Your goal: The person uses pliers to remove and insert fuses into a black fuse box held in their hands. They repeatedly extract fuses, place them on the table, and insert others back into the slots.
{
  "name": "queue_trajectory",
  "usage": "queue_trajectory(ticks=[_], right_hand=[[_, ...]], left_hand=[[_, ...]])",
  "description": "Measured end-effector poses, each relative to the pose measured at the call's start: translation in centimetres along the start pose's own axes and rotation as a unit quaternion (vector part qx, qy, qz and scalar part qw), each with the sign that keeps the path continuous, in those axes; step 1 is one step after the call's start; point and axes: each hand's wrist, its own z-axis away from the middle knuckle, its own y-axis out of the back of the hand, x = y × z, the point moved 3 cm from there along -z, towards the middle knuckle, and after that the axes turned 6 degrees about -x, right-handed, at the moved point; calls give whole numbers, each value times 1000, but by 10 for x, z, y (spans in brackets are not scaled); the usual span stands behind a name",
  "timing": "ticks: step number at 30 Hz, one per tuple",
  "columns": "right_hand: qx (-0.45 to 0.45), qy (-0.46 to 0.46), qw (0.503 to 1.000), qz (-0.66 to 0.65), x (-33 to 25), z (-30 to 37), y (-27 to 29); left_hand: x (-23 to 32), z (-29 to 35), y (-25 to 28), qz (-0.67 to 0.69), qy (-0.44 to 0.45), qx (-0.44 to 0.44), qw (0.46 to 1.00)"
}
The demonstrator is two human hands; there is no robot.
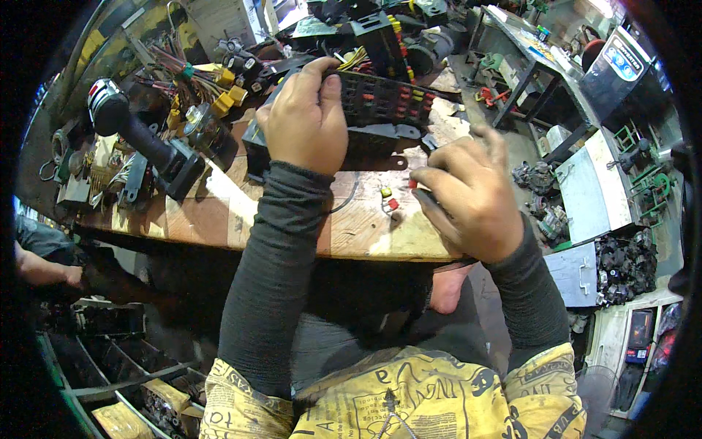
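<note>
A black fuse box (358, 110) with rows of red and yellow blade fuses stands tilted on the wooden workbench. My left hand (307, 121) grips its left end, fingers wrapped over the top edge. Right of the box, above the bench, my right hand (468, 194) pinches a small red fuse (413, 182) between thumb and fingertips. A loose yellow fuse (386, 192) and another red fuse (393, 204) lie on the wood between my hands, near the bench's front edge.
A cordless power tool (139, 139), a glass jar (205, 132) and bundled wires with yellow connectors (223, 99) crowd the bench's left side. More black parts (380, 44) are heaped behind the box. Another person's arm (47, 267) shows at far left. A metal-framed table (526, 66) stands at right.
</note>
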Motion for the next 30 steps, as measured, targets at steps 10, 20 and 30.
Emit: queue_trajectory(ticks=[10,20,30], right_hand=[[112,104,981,118,-20,-33,139],[107,126,981,103,-23,-30,144],[116,125,985,40,-15,-22,130]], left_hand=[[-2,-1,2,-13,22,-43,999],[-2,0,1,-21,-22,-18,999],[-3,0,0,-68,-18,-20,997]])
